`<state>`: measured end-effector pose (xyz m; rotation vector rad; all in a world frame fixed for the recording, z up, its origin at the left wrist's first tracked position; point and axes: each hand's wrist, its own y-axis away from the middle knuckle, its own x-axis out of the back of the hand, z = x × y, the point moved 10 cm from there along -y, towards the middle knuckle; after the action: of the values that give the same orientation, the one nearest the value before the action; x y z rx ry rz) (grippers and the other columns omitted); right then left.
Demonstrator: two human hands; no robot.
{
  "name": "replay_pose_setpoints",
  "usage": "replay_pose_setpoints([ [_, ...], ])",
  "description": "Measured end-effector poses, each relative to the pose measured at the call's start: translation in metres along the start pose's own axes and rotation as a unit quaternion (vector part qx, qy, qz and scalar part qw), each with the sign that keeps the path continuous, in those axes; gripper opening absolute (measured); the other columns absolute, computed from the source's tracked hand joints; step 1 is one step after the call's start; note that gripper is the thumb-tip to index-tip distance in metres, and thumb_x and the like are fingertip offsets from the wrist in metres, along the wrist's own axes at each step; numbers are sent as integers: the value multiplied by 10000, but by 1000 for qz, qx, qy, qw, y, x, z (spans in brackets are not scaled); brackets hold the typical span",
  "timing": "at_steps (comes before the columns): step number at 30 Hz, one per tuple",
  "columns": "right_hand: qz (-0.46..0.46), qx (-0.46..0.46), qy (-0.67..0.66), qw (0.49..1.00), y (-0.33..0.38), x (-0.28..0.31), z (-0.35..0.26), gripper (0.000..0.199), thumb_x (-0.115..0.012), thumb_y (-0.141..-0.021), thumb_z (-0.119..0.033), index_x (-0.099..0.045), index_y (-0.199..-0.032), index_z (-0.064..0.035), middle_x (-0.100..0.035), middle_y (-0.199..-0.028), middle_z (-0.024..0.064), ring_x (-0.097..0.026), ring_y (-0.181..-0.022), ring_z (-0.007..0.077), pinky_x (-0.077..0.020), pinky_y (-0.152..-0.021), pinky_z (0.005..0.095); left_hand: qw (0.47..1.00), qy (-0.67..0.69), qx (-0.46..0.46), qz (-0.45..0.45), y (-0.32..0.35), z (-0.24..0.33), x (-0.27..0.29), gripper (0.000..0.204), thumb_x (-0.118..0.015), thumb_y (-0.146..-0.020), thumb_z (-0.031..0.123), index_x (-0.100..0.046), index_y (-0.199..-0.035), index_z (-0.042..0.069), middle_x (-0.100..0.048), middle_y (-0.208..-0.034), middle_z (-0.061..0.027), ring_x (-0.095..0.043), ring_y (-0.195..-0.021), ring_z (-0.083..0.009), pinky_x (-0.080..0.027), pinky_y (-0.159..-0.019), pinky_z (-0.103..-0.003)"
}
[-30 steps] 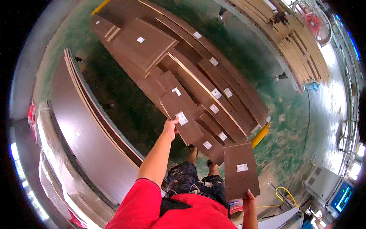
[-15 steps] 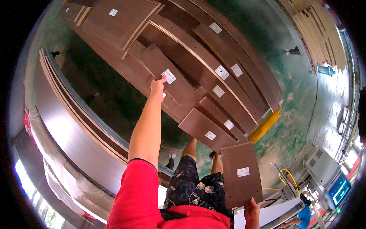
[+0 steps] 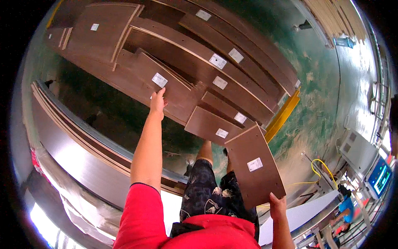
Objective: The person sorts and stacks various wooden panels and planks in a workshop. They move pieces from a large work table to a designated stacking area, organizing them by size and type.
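Note:
My right hand (image 3: 277, 204) grips a brown rectangular panel (image 3: 257, 178) by its near lower corner. That panel has a white label and small holes, and it is held up at a tilt beside my legs. My left hand (image 3: 158, 103) is stretched out over a larger brown board (image 3: 139, 68), its index finger pointing beside the white label (image 3: 159, 80). The fingers are apart and hold nothing; whether the fingertip touches the board I cannot tell. Between the hands, a smaller labelled brown panel (image 3: 207, 124) lies at the near end of the stacks.
More brown boards (image 3: 182, 45) lie in long stacks ahead. A yellow beam (image 3: 282, 116) sticks out at their right end. At left stands a stack with a silvery top sheet (image 3: 78, 141). To the right are a lit screen (image 3: 379, 177), a yellow hose (image 3: 321, 166) and another person in blue (image 3: 346, 207).
My right hand has raised and turned its panel, which now tilts the other way. My left fingertip has slid from the label to its near edge. The view has shifted somewhat.

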<state>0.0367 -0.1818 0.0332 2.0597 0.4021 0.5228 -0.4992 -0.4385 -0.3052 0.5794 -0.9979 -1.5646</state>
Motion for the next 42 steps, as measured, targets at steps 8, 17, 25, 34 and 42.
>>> replay_pose_setpoints([
  [8,-112,-37,34,992,-101,-27,23,547,-724,-758,-86,-539,-1260,24,-614,-1184,91,-559,-1095,222,-410,-971,354,995,-95,-12,-42,66,-65,-2,326,-527,-932,345,-534,-1135,90,-575,-1007,-42,-583,-879,-156,-461,-756,-304],
  [17,-201,-44,20,978,-224,-74,80,578,-750,-769,-112,-512,-1273,41,-604,-1188,93,-582,-1011,188,-451,-899,320,944,-295,-78,-124,109,-125,-57,459,-572,-926,349,-532,-1228,5,-589,-1151,-120,-551,-1072,-213,-421,-935,-321],
  [25,91,45,198,975,-253,-12,138,583,-744,-766,-148,-485,-1267,0,-577,-1188,154,-605,-1003,246,-497,-843,356,897,-395,-152,-124,107,-137,-84,459,-581,-930,289,-489,-1272,-4,-555,-1204,-150,-534,-1104,-225,-408,-975,-341],
  [34,-12,-9,178,984,-162,-1,202,481,-719,-750,-158,-555,-1175,-3,-620,-1099,151,-609,-974,242,-493,-857,345,846,-487,-192,-101,152,-131,-113,516,-599,-904,322,-483,-1256,-37,-511,-1258,-208,-501,-1177,-312,-388,-1005,-398],
  [42,93,62,149,982,-276,39,136,442,-693,-810,-202,-532,-1172,-6,-628,-1049,125,-598,-954,206,-478,-847,333,951,-222,206,55,191,-248,-71,707,-573,-889,497,-327,-1372,43,-474,-1268,-206,-531,-1017,-288,-503,-810,-426],
])
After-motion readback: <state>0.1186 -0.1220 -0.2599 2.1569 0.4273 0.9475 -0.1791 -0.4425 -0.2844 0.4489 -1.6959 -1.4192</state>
